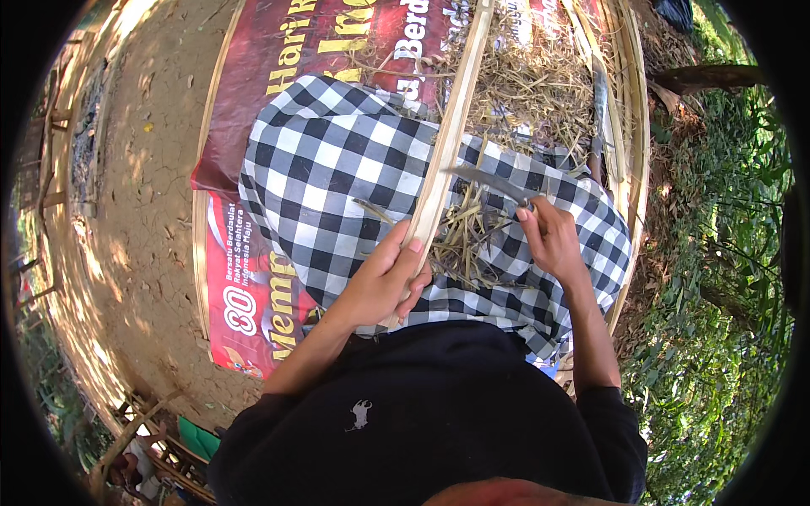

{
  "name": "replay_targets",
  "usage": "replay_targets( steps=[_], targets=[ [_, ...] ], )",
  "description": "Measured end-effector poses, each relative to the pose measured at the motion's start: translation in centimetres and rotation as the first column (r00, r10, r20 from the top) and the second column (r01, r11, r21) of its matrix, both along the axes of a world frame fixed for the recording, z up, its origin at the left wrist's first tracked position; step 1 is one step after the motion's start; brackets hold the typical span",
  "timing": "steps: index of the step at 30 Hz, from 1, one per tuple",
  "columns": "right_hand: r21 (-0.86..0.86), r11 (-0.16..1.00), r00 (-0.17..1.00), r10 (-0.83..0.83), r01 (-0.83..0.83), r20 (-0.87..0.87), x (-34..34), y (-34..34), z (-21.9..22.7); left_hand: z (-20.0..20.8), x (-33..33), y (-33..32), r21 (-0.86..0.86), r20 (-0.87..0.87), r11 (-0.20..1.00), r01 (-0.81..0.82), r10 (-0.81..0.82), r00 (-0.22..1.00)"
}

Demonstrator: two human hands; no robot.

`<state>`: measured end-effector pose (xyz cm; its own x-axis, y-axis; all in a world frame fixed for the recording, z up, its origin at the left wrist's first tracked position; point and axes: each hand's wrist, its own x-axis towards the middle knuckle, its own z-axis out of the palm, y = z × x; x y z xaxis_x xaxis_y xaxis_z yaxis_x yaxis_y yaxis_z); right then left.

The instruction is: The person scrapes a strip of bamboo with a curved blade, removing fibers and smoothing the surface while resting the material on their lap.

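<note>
My left hand [391, 277] is wrapped round the near end of a long pale strip of split bamboo [450, 135], which slants away from me over my lap. In my right hand [550, 239] is a knife with a dark, slightly curved blade [489, 180]. The blade's tip points left and lies close to the strip's right edge; whether it touches I cannot tell. A black-and-white checked cloth [337, 169] covers my legs. On the cloth, between my hands, lie several thin shavings [467, 240].
A red printed banner [245, 126] is spread beneath me. A heap of shavings [540, 84] lies ahead. More long bamboo strips [629, 110] run along the right side, by a long dark blade-like piece [601, 97]. Bare earth [156, 169] is at left, green plants [717, 270] at right.
</note>
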<state>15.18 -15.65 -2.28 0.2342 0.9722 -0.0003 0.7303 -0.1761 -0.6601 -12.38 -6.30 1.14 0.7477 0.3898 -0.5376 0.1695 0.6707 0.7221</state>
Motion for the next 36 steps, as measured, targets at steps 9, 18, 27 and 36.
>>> replay_targets(
  steps=[9,18,27,36],
  targets=[
    [-0.108,0.994,0.994,-0.030,0.019,-0.101,1.9,1.2,0.1,-0.5,-0.7,1.0,-0.001,0.015,1.000,0.008,-0.008,1.000],
    [-0.197,0.979,0.992,0.022,-0.046,-0.121,1.4,2.8,1.2,-1.4,-0.1,0.4,-0.072,0.087,0.997,-0.042,0.049,0.995],
    [-0.282,0.959,0.978,-0.068,0.010,-0.196,1.4,3.2,0.3,-0.5,0.0,0.3,-0.135,0.041,0.987,-0.086,0.093,0.995],
    [-0.550,0.817,0.726,-0.272,-0.172,-0.631,0.7,4.7,0.9,-0.8,0.6,-1.3,0.017,-0.092,0.999,-0.031,0.032,0.995]
  ],
)
